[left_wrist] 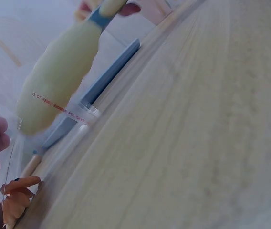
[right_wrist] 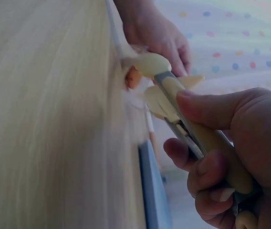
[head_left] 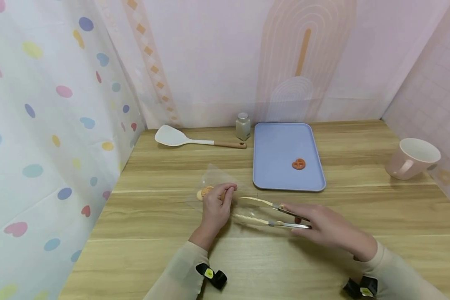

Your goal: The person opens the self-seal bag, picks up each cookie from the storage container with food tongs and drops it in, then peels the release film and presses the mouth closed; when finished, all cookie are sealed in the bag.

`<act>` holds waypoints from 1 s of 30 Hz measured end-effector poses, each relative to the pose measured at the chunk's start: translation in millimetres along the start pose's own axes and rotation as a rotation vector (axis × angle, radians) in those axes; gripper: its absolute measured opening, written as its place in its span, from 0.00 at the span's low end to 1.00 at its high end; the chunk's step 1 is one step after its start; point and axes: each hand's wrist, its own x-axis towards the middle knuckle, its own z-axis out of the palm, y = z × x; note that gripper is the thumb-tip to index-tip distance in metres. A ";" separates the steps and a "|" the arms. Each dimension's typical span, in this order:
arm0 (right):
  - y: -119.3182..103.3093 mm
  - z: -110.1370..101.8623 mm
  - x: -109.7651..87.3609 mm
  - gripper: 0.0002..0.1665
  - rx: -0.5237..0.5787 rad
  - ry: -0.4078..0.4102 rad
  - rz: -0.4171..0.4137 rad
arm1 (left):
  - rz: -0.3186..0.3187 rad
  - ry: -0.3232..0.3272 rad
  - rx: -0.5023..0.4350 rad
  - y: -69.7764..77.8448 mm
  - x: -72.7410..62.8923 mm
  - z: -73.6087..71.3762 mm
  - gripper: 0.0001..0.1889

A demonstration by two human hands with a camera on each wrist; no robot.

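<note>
L hand (head_left: 215,206) pinching clear bag (head_left: 211,173), R hand (head_left: 328,227) clamped on tongs (head_left: 279,224)
I see bag on bench (head_left: 135,233), tan pcs (head_left: 206,191) showing beside L hand, tongs' tips spread just right of it; blue tray (head_left: 281,146) farther back w/ reddish-brown pretzel-shaped pc (head_left: 298,164)

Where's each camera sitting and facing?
Head: head-worn, facing forward and down over the table; left hand, right hand, sleeves show.
Left wrist: worn there, facing across the table at the tongs; both hands show partly.
Right wrist: worn there, looking along the tongs toward the left hand; both hands show, right nearest.
Both wrist views share tongs and tray.
</note>
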 end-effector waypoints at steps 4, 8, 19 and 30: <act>4.0 -10.4 -15.6 0.34 0.003 0.039 -0.019 | -0.023 -0.008 0.004 -0.6 -0.9 -0.6 0.05; 7.3 -22.0 -27.2 0.33 -0.012 0.082 0.011 | -0.042 -0.013 0.014 -0.8 -1.4 -1.3 0.05; 22.3 -47.9 -37.5 0.37 -0.081 0.183 0.255 | -0.042 -0.006 0.024 1.2 0.5 -1.9 0.05; 41.7 -60.0 -43.2 0.41 -0.109 0.206 0.434 | -0.068 -0.034 0.002 2.6 0.2 -0.4 0.06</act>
